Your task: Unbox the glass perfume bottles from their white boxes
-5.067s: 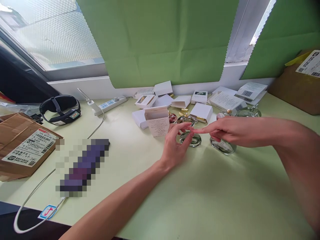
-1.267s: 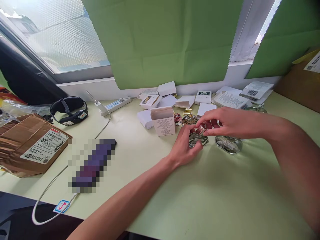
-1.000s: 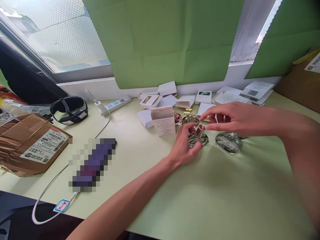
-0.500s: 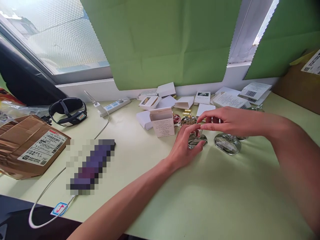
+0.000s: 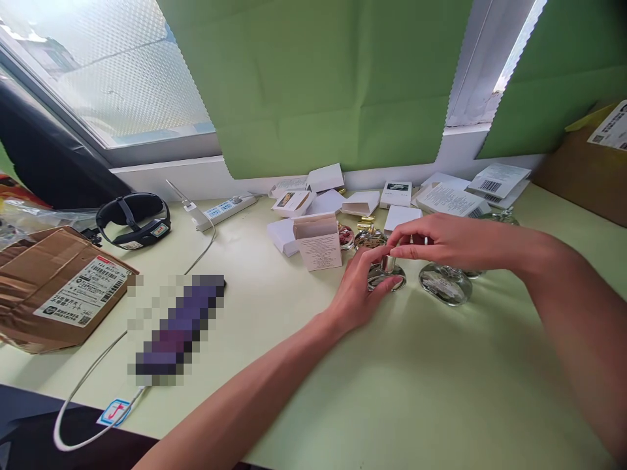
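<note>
A glass perfume bottle (image 5: 381, 279) stands on the table, with the fingers and thumb of my left hand (image 5: 356, 286) around its body. Above it, the thumb and forefinger of my right hand (image 5: 425, 240) close on the top of the shiny silver cap (image 5: 388, 264); the fingers partly hide it. Just right of this bottle is a second glass bottle (image 5: 445, 284), under my right hand. More glass bottles are partly hidden behind my right wrist. A dark-patterned round bottle (image 5: 371, 237) and a reddish one (image 5: 345, 236) stand behind my left hand.
An opened white carton (image 5: 319, 251) stands left of the bottles. Several white boxes (image 5: 360, 203) lie along the wall. To the left are a power strip (image 5: 225, 210), a headset (image 5: 132, 220), a blurred phone (image 5: 181, 326) with a cable, and a brown parcel (image 5: 63, 287).
The view has shifted very slightly. My right fingertips have lowered a little onto the cap, whose silver side shows more clearly. My left hand stays around the bottle.
</note>
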Demonstrator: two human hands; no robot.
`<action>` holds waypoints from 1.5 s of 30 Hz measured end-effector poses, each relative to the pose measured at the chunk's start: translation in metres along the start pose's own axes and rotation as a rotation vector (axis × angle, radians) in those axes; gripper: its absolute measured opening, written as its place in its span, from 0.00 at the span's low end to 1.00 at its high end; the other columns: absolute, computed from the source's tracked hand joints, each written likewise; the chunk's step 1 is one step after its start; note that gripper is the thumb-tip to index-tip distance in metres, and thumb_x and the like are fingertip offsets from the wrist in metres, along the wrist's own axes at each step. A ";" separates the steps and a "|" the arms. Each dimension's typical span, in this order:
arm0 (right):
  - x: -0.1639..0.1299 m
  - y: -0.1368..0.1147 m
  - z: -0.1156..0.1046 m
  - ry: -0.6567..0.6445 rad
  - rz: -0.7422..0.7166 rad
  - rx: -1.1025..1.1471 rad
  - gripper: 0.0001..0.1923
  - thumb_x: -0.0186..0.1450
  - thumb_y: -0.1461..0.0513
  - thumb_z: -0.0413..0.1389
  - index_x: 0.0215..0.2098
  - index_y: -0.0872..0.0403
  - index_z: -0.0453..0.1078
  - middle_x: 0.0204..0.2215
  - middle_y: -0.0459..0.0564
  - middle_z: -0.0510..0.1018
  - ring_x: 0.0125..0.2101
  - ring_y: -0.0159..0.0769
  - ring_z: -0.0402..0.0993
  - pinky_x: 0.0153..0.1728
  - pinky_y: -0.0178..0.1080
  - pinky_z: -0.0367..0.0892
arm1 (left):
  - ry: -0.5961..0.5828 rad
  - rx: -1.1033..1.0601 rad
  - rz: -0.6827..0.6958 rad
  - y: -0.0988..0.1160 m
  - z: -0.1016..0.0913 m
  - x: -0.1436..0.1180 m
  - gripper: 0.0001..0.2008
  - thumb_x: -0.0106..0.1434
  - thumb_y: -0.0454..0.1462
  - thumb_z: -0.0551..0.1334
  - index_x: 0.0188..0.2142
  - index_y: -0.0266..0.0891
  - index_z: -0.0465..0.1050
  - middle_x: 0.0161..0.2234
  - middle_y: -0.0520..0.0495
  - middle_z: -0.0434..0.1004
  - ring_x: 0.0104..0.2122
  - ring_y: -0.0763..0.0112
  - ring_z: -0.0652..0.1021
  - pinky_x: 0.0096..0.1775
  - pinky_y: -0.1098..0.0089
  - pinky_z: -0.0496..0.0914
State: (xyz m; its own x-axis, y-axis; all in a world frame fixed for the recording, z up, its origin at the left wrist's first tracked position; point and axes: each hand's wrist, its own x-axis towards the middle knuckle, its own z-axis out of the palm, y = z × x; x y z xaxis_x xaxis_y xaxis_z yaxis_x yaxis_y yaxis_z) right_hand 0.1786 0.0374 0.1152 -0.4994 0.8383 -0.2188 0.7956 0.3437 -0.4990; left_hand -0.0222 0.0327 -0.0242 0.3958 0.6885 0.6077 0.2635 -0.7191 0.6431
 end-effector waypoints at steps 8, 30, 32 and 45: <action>0.001 0.000 0.000 -0.004 0.004 0.022 0.20 0.65 0.44 0.53 0.45 0.44 0.76 0.34 0.47 0.79 0.29 0.38 0.69 0.29 0.38 0.59 | 0.008 0.015 -0.025 0.000 0.001 0.000 0.24 0.67 0.43 0.64 0.60 0.46 0.61 0.51 0.43 0.74 0.48 0.64 0.75 0.49 0.60 0.71; 0.000 -0.002 0.000 -0.002 -0.007 0.013 0.21 0.64 0.43 0.54 0.47 0.44 0.76 0.37 0.47 0.80 0.28 0.37 0.70 0.28 0.38 0.58 | 0.010 0.018 0.021 0.003 0.000 0.001 0.26 0.66 0.40 0.66 0.59 0.46 0.58 0.50 0.45 0.73 0.48 0.65 0.75 0.49 0.62 0.70; -0.002 -0.003 0.000 0.030 0.004 -0.010 0.22 0.65 0.42 0.52 0.48 0.43 0.76 0.36 0.47 0.80 0.28 0.36 0.69 0.27 0.38 0.58 | 0.032 0.007 0.011 0.004 0.000 0.000 0.31 0.64 0.39 0.68 0.61 0.46 0.55 0.52 0.44 0.71 0.48 0.65 0.74 0.50 0.61 0.70; 0.007 -0.001 0.006 0.048 -0.082 -0.029 0.14 0.67 0.48 0.55 0.44 0.44 0.76 0.39 0.44 0.79 0.32 0.36 0.70 0.30 0.38 0.61 | -0.021 0.005 -0.181 0.007 0.003 0.002 0.37 0.58 0.34 0.68 0.63 0.47 0.53 0.47 0.45 0.74 0.46 0.62 0.76 0.48 0.59 0.71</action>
State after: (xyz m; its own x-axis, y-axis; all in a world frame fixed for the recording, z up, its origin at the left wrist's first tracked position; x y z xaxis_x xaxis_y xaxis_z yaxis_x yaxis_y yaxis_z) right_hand 0.1721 0.0402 0.1095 -0.5469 0.8259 -0.1373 0.7625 0.4236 -0.4891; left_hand -0.0171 0.0285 -0.0203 0.3599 0.8045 0.4725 0.3366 -0.5843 0.7384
